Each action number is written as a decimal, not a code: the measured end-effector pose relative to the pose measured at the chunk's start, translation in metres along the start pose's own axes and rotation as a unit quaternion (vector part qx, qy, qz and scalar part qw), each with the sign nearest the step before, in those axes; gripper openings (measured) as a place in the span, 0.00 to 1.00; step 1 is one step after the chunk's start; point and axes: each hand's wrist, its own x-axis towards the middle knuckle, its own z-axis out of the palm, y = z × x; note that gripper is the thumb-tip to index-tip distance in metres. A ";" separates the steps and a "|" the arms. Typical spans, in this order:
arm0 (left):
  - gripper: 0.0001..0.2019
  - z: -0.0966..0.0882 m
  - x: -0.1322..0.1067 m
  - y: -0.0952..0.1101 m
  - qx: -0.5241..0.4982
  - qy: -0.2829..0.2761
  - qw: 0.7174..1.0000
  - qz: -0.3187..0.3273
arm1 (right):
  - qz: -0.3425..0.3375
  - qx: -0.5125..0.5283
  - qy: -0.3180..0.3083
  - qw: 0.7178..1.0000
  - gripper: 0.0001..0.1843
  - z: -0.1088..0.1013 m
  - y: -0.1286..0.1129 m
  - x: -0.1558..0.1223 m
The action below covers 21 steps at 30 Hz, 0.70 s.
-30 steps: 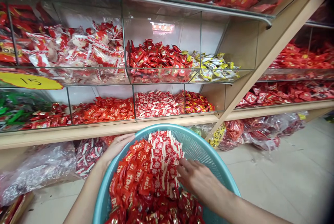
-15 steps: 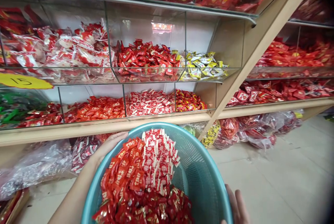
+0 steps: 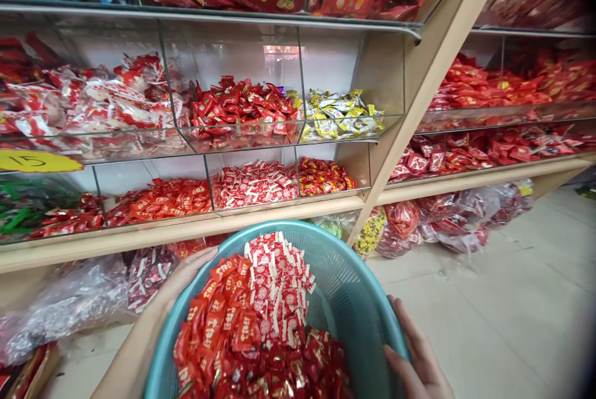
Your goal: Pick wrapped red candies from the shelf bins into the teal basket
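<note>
On my feed, I note left hand (image 3: 185,271) and right hand (image 3: 426,363) gripping the teal basket (image 3: 361,300) (red-wrapped sweets (image 3: 274,293) inside)

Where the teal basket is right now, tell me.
In the head view, the teal basket is at bottom centre, just below the wooden shelf edge, held between the left hand and the right hand.

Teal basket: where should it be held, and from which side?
Likely best by the rim at opposite sides: left grip from the left, right grip from the right. The teal basket has a wide round mouth, and no candies cover its visible edge. They heap toward the left, while its right inside shows bare, so the left may need firmer support.
</note>
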 end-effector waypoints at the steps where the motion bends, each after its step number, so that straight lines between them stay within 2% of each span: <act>1: 0.17 0.001 -0.005 -0.001 -0.001 0.007 1.000 -0.003 | 0.000 -0.002 -0.010 1.000 0.33 -0.003 -0.002 0.006; 6: 0.16 0.010 -0.028 -0.009 -0.015 0.052 0.999 0.005 | 0.048 0.060 -0.048 0.996 0.30 -0.012 -0.014 0.036; 13: 0.22 0.027 -0.061 -0.030 -0.024 0.135 0.990 0.017 | 0.106 0.186 -0.134 0.968 0.28 -0.033 -0.020 0.080; 17: 0.21 0.040 -0.081 -0.039 -0.023 0.181 0.983 0.020 | 0.118 0.204 -0.186 0.954 0.29 -0.044 -0.024 0.103; 21: 0.18 0.051 -0.099 -0.044 -0.018 0.211 0.977 0.019 | 0.102 0.190 -0.227 0.950 0.27 -0.044 -0.029 0.126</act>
